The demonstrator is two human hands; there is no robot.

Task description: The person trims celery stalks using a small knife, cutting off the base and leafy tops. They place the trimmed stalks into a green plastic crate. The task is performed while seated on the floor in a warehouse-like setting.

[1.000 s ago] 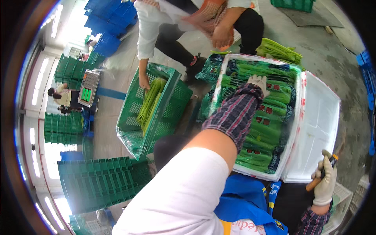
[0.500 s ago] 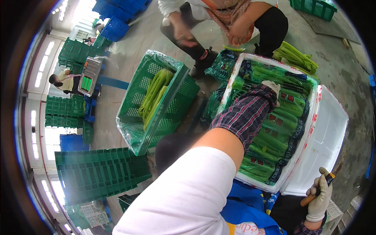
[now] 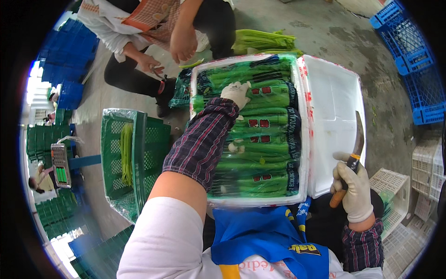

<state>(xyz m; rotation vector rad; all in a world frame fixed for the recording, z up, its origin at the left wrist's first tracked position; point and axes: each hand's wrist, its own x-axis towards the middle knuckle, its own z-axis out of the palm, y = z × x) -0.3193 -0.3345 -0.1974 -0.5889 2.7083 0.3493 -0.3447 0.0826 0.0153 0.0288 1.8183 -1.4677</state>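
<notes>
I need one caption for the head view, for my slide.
Gloved left hand on bagged celery in a white box; gloved right hand holds a knife.

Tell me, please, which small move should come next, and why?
Perhaps the left hand should press the bagged celery beneath it a little flatter: it seems to rest there, and the packs lie side by side, nearly filling the white foam box. The right hand holds the curved knife off to the side, away from the box.

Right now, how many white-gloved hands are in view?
2: the left hand on the wrapped celery in the foam box, and the right hand holding a curved knife. None appears hidden.
</notes>
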